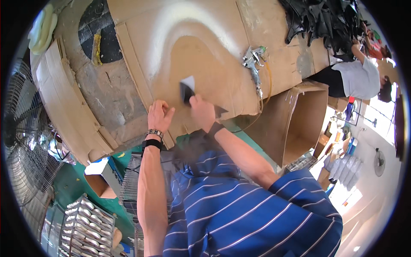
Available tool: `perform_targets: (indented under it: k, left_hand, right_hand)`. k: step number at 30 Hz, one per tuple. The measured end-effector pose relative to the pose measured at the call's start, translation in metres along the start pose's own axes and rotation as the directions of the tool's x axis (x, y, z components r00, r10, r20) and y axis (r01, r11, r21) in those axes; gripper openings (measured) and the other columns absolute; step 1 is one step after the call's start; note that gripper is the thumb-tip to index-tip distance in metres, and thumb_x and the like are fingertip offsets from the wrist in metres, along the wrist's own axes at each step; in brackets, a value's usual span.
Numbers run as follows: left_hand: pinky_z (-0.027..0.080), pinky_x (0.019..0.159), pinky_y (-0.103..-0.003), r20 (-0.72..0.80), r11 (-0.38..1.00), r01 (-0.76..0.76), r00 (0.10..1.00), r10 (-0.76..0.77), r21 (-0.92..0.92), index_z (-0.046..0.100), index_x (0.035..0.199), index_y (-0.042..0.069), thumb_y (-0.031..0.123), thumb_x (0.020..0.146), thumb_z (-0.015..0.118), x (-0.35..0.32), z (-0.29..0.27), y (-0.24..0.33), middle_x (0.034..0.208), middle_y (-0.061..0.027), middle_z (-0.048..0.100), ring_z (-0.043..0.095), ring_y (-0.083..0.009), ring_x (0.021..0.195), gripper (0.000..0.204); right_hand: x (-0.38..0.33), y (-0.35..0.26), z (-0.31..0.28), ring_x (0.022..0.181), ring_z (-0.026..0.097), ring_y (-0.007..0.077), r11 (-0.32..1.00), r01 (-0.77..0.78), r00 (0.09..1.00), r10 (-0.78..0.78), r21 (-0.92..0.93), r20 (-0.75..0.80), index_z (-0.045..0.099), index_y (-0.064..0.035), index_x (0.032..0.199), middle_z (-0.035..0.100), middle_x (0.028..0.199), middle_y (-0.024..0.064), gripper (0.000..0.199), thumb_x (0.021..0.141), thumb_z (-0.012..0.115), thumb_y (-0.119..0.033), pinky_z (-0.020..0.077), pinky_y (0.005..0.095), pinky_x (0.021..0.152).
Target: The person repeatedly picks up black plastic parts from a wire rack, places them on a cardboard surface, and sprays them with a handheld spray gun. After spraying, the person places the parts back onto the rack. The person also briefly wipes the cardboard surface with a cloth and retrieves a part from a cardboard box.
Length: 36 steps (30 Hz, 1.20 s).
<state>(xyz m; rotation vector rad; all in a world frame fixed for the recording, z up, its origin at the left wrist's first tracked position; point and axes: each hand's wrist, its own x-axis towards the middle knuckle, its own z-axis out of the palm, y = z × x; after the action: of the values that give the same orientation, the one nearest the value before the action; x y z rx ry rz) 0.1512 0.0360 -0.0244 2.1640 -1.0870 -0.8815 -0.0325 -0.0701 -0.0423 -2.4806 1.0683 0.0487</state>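
My right hand (203,112), slightly blurred, pinches a thin black piece (186,92) with a pale grey face, just above the cardboard sheet (209,85). A dark pointed tip (220,112) shows on the other side of that hand; whether it belongs to the same piece I cannot tell. Nearer the cardboard's front edge, my left hand (159,116) rests with its fingers apart and nothing in them. A metal spray gun (253,68) with an amber hose lies to the right of my right hand. Whitish spray residue (160,38) arcs across the cardboard beyond both hands.
Black pointed pieces (321,21) are heaped at the far right, near a person in a white shirt (357,79). A large cardboard box (295,124) stands below the table's right edge. Left are wire-cage fans (25,132) and a rack of pale curved pieces (87,227).
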Motion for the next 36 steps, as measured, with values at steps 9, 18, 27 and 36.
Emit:
perform_targets:
  k: [9,18,27,36]
  left_hand:
    - [0.047,0.073,-0.039,0.014,0.999,-0.034,0.999,0.034,-0.012,0.059,0.091,0.006,0.019,0.083,0.077,0.0,-0.001,-0.009,0.08,-0.007,0.057,0.056,-0.0251,0.079,0.023]
    - [0.046,0.077,-0.042,0.01,0.997,0.027,1.0,-0.027,-0.077,0.059,0.093,0.007,0.019,0.082,0.077,0.003,0.001,-0.009,0.084,-0.0089,0.059,0.056,-0.0287,0.081,0.024]
    - [0.047,0.077,-0.042,0.033,0.998,0.036,0.999,-0.034,-0.045,0.059,0.092,0.008,0.02,0.082,0.078,0.0,0.001,-0.008,0.082,-0.0087,0.059,0.057,-0.0288,0.083,0.024]
    - [0.048,0.077,-0.042,0.07,0.991,0.059,0.996,-0.051,-0.119,0.059,0.092,0.008,0.018,0.08,0.077,-0.006,0.002,-0.016,0.081,-0.0088,0.059,0.058,-0.0288,0.08,0.024]
  right_hand:
    - [0.093,0.046,-0.136,0.073,0.068,0.037,0.993,-0.115,0.903,0.101,-0.007,-0.417,0.062,-0.0106,0.118,0.066,0.092,0.0171,0.029,0.089,0.057,-0.011,0.0534,0.0507,0.062]
    - [-0.031,0.004,-0.013,0.07,0.072,0.0346,0.993,-0.01,0.992,0.024,-0.117,0.125,0.05,-0.0013,0.132,0.068,0.093,0.0203,0.046,0.089,0.059,-0.014,0.0578,0.0446,0.061]
    - [0.075,0.071,-0.137,0.075,0.069,0.0362,0.952,-0.295,0.888,0.241,-0.083,-0.391,0.061,-0.0061,0.123,0.065,0.096,0.019,0.034,0.09,0.055,-0.009,0.0565,0.0459,0.062]
    - [-0.029,0.023,-0.052,0.08,0.071,0.0357,0.986,0.072,0.992,-0.056,-0.148,0.109,0.049,0.004,0.14,0.068,0.101,0.0222,0.059,0.084,0.06,-0.01,0.0573,0.0468,0.067]
